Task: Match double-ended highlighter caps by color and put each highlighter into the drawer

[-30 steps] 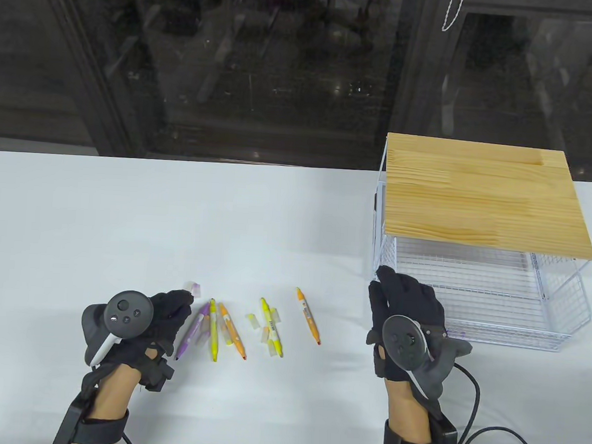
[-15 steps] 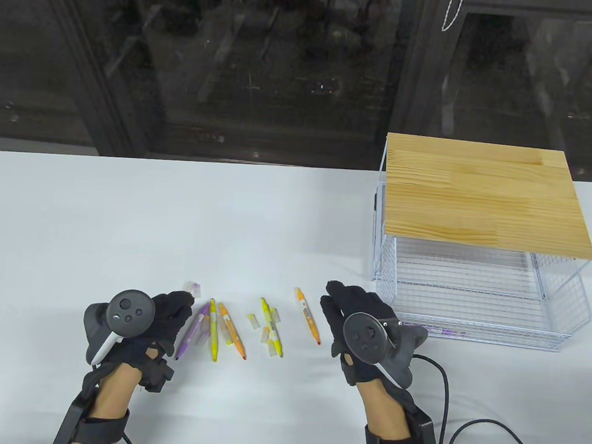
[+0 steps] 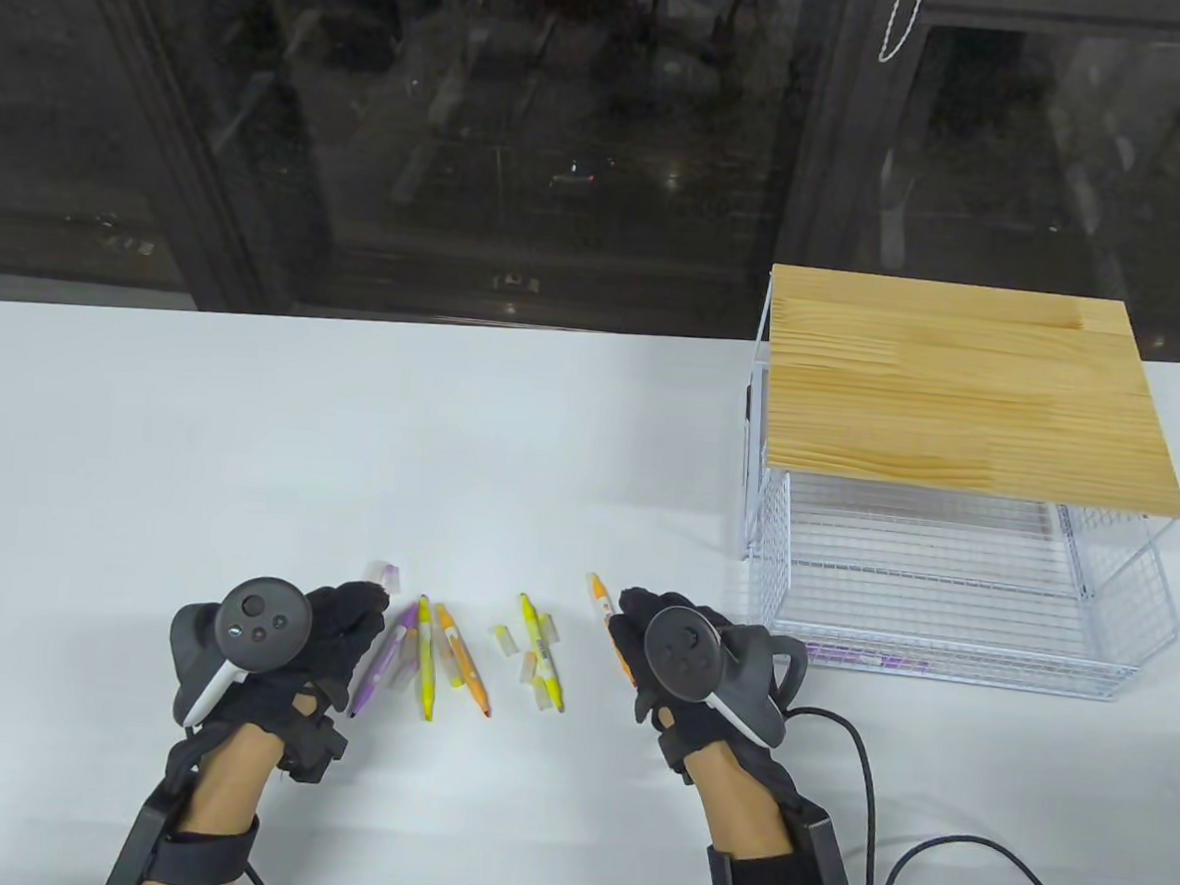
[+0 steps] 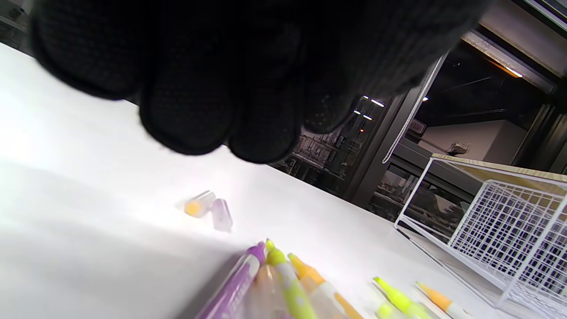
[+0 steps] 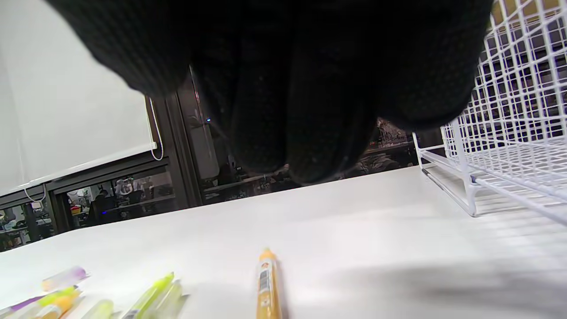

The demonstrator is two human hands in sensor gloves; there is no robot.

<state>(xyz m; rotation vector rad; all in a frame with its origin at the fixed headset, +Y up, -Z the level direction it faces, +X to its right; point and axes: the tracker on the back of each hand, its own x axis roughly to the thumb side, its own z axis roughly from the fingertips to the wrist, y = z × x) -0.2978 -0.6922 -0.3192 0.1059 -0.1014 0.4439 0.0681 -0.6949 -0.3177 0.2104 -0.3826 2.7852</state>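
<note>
Around: loose clear caps [image 3: 505,641] lie among the highlighters; two more caps [image 4: 208,210], one orange-tinted and one purple-tinted, sit at about 11 o'clock of the cluster, just beyond the left hand.
Highlighters: a purple highlighter [image 3: 383,662], a yellow-green one [image 3: 425,657] and an orange one [image 3: 463,661] lie bunched near 6 o'clock on the worktop; another yellow highlighter [image 3: 541,651] lies to their right.
Lone orange highlighter [image 3: 598,600]: apart from the bunch, its lower end hidden under the right hand.
Drawer [image 3: 950,595]: white wire, pulled out at 3 o'clock under a wooden top [image 3: 963,385]; a purple highlighter [image 3: 862,659] lies along its front edge.
Left hand [image 3: 323,636]: grip slack, fingers loosely curled and holding nothing, just beside the purple highlighter.
Right hand [image 3: 662,657]: over the lone orange highlighter; I cannot tell whether the grip touches it.
Worktop [image 3: 251,422]: white, plain.
Room: dark glass panels behind.
</note>
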